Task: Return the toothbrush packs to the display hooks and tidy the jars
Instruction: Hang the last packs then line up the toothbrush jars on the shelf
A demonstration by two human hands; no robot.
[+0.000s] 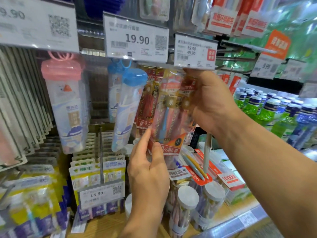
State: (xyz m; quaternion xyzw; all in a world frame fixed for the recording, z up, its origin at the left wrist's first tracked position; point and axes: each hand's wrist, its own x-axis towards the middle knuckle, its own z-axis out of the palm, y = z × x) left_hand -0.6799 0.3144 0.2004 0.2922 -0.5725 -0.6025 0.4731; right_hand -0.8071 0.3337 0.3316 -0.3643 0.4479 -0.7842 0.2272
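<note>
Both hands, left [147,170] and right [211,102], pinch red-gold toothbrush packs [169,115] under the 59.50/49.90 tag [195,50].

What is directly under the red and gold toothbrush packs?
Under the packs: white-lidded jars on the shelf. The left hand hides some jars; their contents are blurred.

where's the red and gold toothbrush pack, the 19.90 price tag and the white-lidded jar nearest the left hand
red and gold toothbrush pack [169,107], head view, middle of its front.
19.90 price tag [137,39], head view, on the printed price.
white-lidded jar [187,197], head view, centre of its white lid.
</note>
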